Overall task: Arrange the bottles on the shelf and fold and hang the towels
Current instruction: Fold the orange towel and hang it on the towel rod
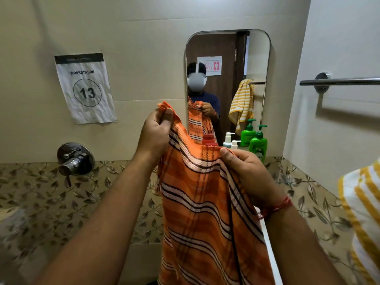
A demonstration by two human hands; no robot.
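An orange towel (205, 212) with white and dark stripes hangs in front of me, held up by its top edge. My left hand (156, 132) pinches the upper left corner, raised higher. My right hand (244, 169) grips the top edge lower down on the right. Behind the towel, below the mirror, stand a green pump bottle (258, 144), a small white pump bottle (235, 144) and a red bottle (208, 139), partly hidden by the cloth. A yellow and white striped towel (364, 212) hangs at the right edge.
A chrome towel bar (339, 81) is fixed to the right wall. The mirror (228, 58) reflects me, the bottles and the yellow towel. A chrome tap valve (75, 158) sticks out of the left wall under a "Workstation 13" paper sign (85, 88).
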